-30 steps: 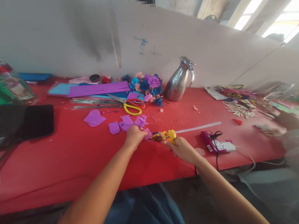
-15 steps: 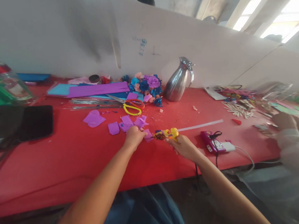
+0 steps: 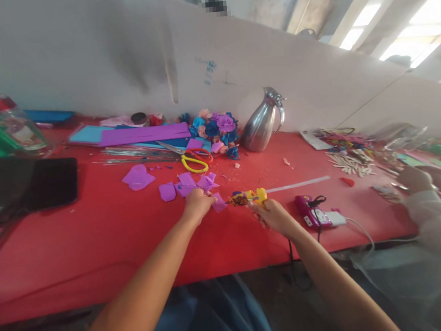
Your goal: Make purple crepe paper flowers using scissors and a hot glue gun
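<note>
My left hand point(image 3: 197, 204) is closed, pinching a small purple paper piece point(image 3: 219, 202) just above the red table. My right hand point(image 3: 273, 215) grips a yellow hot glue gun point(image 3: 261, 197) with a long clear glue stick point(image 3: 299, 184) sticking out of its back. The gun's nozzle, crusted with brownish glue, points left and is close to the paper piece; whether they touch I cannot tell. Beyond my left hand lie several cut purple paper pieces point(image 3: 167, 191) and a purple petal stack point(image 3: 138, 177).
Scissors point(image 3: 195, 163) with red and yellow handles lie near thin wires point(image 3: 134, 155), purple paper sheets point(image 3: 144, 134) and paper flowers point(image 3: 213, 127). A metal jug point(image 3: 259, 123) stands by the partition. A pink power strip point(image 3: 312, 213) with cords sits right; another person's hand point(image 3: 415, 179) rests farther right.
The glue gun in my right hand has shifted slightly right, its nozzle a little farther from my left fingers. My left hand keeps its pinch in nearly the same place.
</note>
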Available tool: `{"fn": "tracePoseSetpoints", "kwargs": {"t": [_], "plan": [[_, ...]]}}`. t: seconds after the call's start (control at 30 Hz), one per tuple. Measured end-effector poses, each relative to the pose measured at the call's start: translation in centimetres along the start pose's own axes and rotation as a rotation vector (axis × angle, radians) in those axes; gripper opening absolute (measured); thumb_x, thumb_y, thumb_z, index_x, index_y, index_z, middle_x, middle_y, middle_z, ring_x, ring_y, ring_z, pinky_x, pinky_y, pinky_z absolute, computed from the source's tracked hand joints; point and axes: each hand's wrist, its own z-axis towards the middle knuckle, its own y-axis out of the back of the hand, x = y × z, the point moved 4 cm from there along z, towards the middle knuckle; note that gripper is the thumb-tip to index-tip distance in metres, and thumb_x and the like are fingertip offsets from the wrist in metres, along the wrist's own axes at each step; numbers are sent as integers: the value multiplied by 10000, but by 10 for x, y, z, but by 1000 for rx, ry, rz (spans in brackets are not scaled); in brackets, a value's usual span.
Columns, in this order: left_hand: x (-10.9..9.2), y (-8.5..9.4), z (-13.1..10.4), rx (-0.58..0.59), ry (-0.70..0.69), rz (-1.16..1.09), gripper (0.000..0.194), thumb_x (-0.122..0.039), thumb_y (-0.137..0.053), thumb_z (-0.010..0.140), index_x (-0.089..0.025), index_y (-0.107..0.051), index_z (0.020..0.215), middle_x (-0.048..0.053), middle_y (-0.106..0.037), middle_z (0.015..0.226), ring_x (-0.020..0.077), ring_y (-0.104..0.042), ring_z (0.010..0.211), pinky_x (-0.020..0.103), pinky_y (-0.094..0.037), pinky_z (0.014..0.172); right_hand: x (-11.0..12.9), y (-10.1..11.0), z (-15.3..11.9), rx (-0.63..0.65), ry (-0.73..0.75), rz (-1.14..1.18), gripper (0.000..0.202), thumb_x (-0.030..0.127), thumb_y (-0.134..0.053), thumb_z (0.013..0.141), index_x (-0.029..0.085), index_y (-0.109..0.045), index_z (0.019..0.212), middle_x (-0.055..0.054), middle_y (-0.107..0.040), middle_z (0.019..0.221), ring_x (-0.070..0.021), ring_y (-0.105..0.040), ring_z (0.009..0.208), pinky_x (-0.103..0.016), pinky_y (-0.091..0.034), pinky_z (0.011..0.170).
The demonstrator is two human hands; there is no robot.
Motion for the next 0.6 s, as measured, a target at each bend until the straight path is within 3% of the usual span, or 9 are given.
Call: {"fn": "tracePoseSetpoints", "kwargs": {"t": [0.2, 0.33, 0.47, 0.6], "plan": [[2, 1, 1, -20, 4, -48, 101, -155, -653, 594, -176, -560, 559, -23, -523, 505, 134, -497, 534, 236, -318, 513, -6, -4, 3, 23, -20, 37, 501, 597, -475, 816, 180, -479, 539, 32, -465, 362, -78, -445, 328, -181, -323, 375], [4, -1, 1, -3, 18, -123, 123, -149, -670, 578, -173, -552, 554, -33, -519, 502, 122, -483, 520, 227, -317, 507, -3, 6, 13, 13, -46, 95, 501, 606, -477, 816, 174, -487, 563, 37, -469, 365, -74, -428, 310, -178, -305, 354], [3, 0, -4, 19, -2, -256, 115, -167, -679, 577, -167, -566, 595, -41, -531, 524, 111, -475, 510, 222, -327, 507, 9, 22, 43, 17, -56, 205, 488, 609, -454, 840, 156, -558, 690, 26, -542, 447, -65, -441, 336, -166, -306, 365], [1, 15, -7, 35, -80, -375, 169, -285, -701, 601, -163, -586, 629, -32, -554, 550, 110, -481, 515, 221, -343, 508, 14, 41, 85, -96, -100, 16, 511, 592, -412, 875, 150, -594, 695, -6, -570, 480, -102, -532, 433, -187, -374, 434]]}}
